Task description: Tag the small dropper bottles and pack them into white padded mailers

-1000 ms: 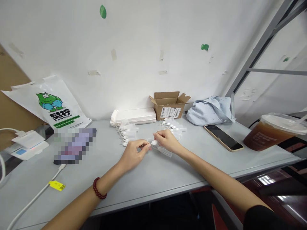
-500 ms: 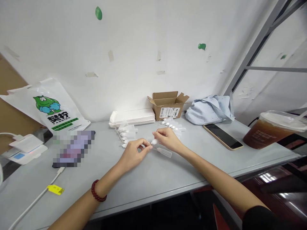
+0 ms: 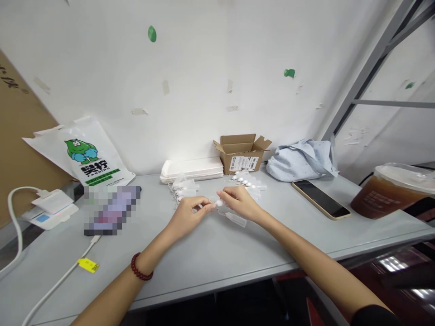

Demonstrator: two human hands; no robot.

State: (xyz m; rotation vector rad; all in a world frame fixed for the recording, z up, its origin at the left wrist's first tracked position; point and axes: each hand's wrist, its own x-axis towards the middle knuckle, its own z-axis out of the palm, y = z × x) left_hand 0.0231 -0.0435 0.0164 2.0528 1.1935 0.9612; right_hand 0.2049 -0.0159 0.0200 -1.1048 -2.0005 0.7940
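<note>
A small white cap-like piece (image 3: 219, 203) is between my two hands, above the grey tabletop. My left hand (image 3: 185, 216) is closed, thumb and forefinger pinched at the left end of that piece. Closed as well, my right hand (image 3: 240, 202) pinches it from the upper right. Just below the right fingers is a translucent plastic tube (image 3: 236, 220) with a thin loop at its left end; whether the loop joins the cap I cannot make out. Several similar tubes (image 3: 186, 185) lie in a row behind my left hand, and another group (image 3: 249, 182) lies behind my right.
At the wall stand an open cardboard box (image 3: 242, 156), a stack of white paper sleeves (image 3: 193, 170) and a pale blue cloth bag (image 3: 301, 160). To the right are a phone (image 3: 321, 199) and a drink cup (image 3: 385, 194). A blurred-out phone (image 3: 115, 210) with a cable and a white plastic bag (image 3: 84, 151) are left.
The view has tilted and shifted slightly, so the scene sits lower and further right. My left fingertips have come against the white piece, which lies more level between both hands.
</note>
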